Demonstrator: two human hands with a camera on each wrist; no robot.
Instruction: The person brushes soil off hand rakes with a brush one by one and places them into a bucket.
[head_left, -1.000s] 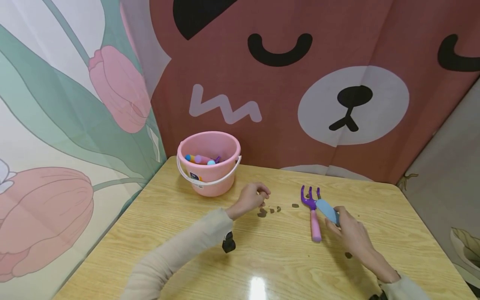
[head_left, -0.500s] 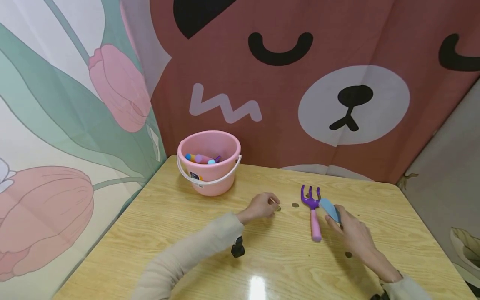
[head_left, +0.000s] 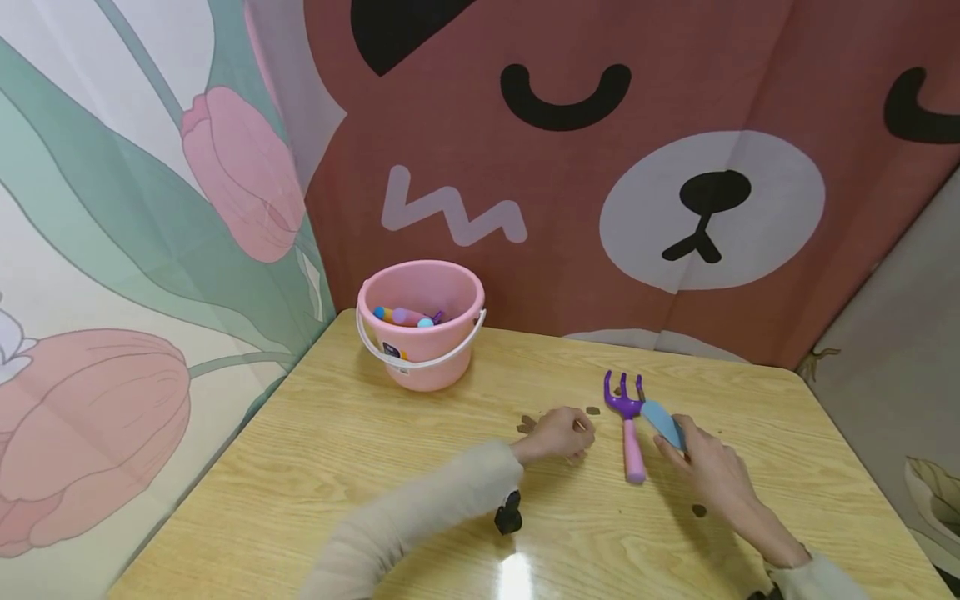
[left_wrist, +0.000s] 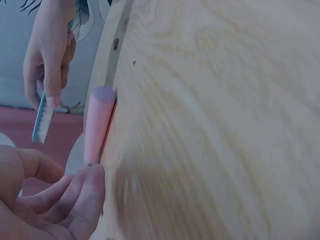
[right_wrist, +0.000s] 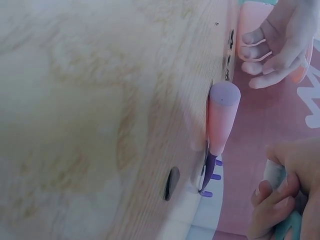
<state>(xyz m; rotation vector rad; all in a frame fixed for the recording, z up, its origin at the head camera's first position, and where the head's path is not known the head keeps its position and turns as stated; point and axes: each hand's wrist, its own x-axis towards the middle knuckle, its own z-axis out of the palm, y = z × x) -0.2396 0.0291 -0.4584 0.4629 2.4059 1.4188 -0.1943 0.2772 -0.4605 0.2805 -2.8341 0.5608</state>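
My right hand (head_left: 712, 475) grips a light blue brush (head_left: 660, 422), held above the table; its white bristles (left_wrist: 46, 122) show in the left wrist view. Just left of it lies a hand rake (head_left: 633, 450) with a pink handle and purple tines. My left hand (head_left: 561, 432) hovers over the table left of the rake, its fingers loosely bent with nothing seen in them. Partly behind that hand are dark brown bits (head_left: 527, 423), and a single flat brown bit (head_left: 593, 410) lies between it and the rake.
A pink bucket (head_left: 429, 358) with a white handle stands at the back left, several colourful tool handles (head_left: 402, 317) inside. Another dark bit (head_left: 699, 510) lies below my right hand. Printed curtains (head_left: 562, 183) hang behind the wooden table (head_left: 300, 467).
My left hand has moved right and slightly nearer, passing over the brown bits toward the rake. The right hand stays nearly in place with the brush; its blue end has shifted slightly right.
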